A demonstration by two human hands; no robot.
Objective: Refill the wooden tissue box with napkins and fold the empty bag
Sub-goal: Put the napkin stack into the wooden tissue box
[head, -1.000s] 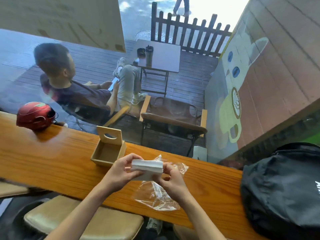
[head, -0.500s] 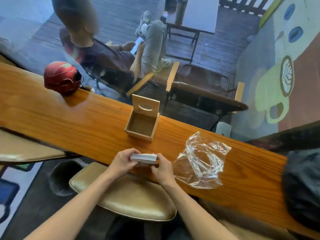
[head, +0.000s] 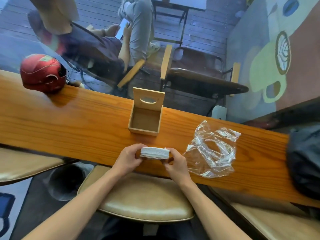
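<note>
Both hands grip one stack of white napkins (head: 154, 152) over the near edge of the wooden counter (head: 69, 122). Left hand (head: 128, 159) fingers curled round the stack's left end, thumb side toward the camera, fingertips over the far top edge. Right hand (head: 176, 164) fingers curled round the right end, thumb pinching at the lower right corner. Stack is level, held between the two sets of fingertips; can't tell if its underside touches the counter. Wooden tissue box (head: 144, 121) sits just beyond the fingers, apart from them, lid (head: 148, 99) flipped up and standing at the far side, oval slot showing, inside bare. Empty clear plastic bag (head: 212, 149) lies crumpled on the counter to the right of the right-hand fingers, near but not touching. Red helmet (head: 42, 73) well off to the left of the left-hand fingers, at the counter's far edge. Dark backpack (head: 304, 160) far right, past the bag. Tan stool seat (head: 143, 200) below the forearms.
</note>
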